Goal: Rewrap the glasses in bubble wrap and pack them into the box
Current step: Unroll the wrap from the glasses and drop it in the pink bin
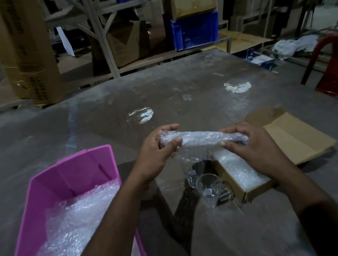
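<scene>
we hold a roll (201, 139) of bubble wrap above the box (255, 185), one hand at each end. our left hand (156, 152) curls around the roll's left end, thumb in front and fingers (168, 128) over the far side. our right hand (255, 148) closes on the right end, fingertips pressed into the wrap. what is inside the roll we cannot tell. a loose tail of wrap hangs from the roll toward the box. the box lies open on the table (116, 114), its flap (296, 139) spread to the right, and more wrap lines its inside. just left of the box stands a bare glass (208, 190), with another (191, 178) touching it behind. well left of the box sits a pink bin (70, 176) with wrap sheets (75, 230) piled in it.
</scene>
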Available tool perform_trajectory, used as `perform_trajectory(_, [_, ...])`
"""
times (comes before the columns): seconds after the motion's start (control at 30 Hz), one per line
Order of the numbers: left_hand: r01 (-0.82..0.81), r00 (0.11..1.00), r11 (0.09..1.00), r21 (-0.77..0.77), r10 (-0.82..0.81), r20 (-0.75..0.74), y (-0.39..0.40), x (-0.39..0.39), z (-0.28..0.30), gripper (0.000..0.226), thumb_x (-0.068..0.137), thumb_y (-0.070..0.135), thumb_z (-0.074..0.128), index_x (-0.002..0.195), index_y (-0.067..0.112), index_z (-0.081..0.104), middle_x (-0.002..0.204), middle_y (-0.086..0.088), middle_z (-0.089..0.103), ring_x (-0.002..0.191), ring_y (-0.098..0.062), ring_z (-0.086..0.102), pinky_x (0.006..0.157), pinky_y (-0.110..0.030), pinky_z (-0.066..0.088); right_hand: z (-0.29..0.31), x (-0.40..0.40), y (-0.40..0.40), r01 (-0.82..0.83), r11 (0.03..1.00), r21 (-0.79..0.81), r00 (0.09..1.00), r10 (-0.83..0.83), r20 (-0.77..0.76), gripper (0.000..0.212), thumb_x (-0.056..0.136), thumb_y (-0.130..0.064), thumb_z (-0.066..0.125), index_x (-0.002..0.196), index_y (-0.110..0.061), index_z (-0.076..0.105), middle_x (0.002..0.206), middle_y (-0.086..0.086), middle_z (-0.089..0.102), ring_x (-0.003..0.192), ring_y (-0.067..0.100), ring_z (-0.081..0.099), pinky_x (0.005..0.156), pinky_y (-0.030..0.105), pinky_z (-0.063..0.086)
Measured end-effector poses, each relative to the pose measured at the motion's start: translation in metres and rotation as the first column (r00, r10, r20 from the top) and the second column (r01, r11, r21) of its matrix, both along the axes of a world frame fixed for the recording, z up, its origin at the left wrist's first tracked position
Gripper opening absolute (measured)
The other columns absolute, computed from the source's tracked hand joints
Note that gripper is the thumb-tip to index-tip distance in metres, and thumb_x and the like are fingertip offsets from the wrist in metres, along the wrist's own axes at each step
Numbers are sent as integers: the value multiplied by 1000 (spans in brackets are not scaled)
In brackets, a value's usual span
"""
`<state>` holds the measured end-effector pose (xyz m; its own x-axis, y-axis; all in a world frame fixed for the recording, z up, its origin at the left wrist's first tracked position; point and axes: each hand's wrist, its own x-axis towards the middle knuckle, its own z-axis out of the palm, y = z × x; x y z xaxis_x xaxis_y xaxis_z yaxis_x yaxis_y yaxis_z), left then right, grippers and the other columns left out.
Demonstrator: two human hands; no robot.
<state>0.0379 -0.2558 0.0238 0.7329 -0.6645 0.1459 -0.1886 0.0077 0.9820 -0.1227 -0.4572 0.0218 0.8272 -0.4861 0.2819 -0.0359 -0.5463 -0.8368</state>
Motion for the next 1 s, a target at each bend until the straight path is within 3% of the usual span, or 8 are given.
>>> perform_trajectory(0.1, [-25, 999, 1000, 20, 24, 26, 2, 1, 0, 39, 96, 18, 68, 133, 25, 59, 102, 5, 69, 81, -6, 64, 81, -37, 57, -2, 2, -2, 11, 998, -70, 1000, -13, -25, 12, 88, -34, 73, 100, -34, 70, 101, -9, 64, 93, -8, 59, 76, 5, 40])
perform_trajectory(0.2, [-33, 999, 999, 4, 32, 39, 4, 0, 4, 53, 101, 15, 60, 148, 34, 45, 138, 16, 53, 77, 5, 59, 70, -22, 52, -1, 3, -2, -29, 996, -84, 999, 27, -33, 5, 94, -35, 66, 97, -36, 70, 97, -7, 64, 90, -4, 59, 75, 12, 41])
perform_trajectory(0.33, [10, 1000, 1000, -26, -11, -29, 5, -3, 9, 37, 103, 11, 55, 136, 24, 62, 104, 15, 66, 77, -5, 61, 76, -35, 58, 2, 3, -1, -102, 995, 17, 994, 103, -31, 18, 97, -26, 63, 112, -30, 73, 86, -20, 67, 84, -7, 63, 74, 7, 44])
perform_trajectory(0.4, [9, 999, 1000, -29, -10, -40, 6, -4, 10, 25, 98, 16, 63, 121, 16, 72, 106, 6, 73, 88, -7, 67, 82, -37, 58, 2, 3, -1, -126, 992, 27, 992, 127, -28, 22, 100, -24, 59, 116, -32, 72, 86, -27, 67, 85, -7, 63, 75, 7, 45])
perform_trajectory(0.53, [-2, 1000, 1000, -20, 2, -25, 8, -4, 10, 38, 71, 20, 88, 108, 18, 77, 102, 0, 77, 93, -10, 70, 86, -27, 57, 6, 2, 1, -123, 992, 22, 992, 123, -10, 17, 101, -28, 56, 108, -33, 71, 95, -31, 69, 88, -10, 62, 73, 4, 42])
perform_trajectory(0.8, [-27, 999, 999, 28, 28, -23, 14, -5, 11, 6, 84, 9, 79, 86, 8, 73, 78, -4, 68, 75, -15, 60, 74, -33, 52, 4, 2, 2, -96, 985, -144, 993, 84, -86, 14, 93, -38, 65, 88, -26, 69, 89, -1, 60, 79, 5, 57, 69, 23, 43])
perform_trajectory(0.9, [-79, 995, 997, 22, 80, -56, 17, -8, 9, 10, 87, 15, 76, 90, 7, 71, 84, -6, 67, 81, -14, 64, 82, -37, 55, 4, 2, 2, -123, 983, -135, 990, 111, -90, 21, 97, -38, 58, 90, -22, 69, 89, 1, 56, 80, 1, 55, 68, 11, 38])
perform_trajectory(1.0, [-114, 982, 990, -83, 100, -160, 16, -15, 11, 8, 91, 12, 72, 98, 8, 72, 95, -10, 73, 90, -17, 70, 86, -35, 60, 4, 1, 5, -153, 986, -72, 985, 147, -91, 15, 99, -35, 57, 93, -29, 70, 89, -3, 62, 79, 2, 58, 71, 22, 41])
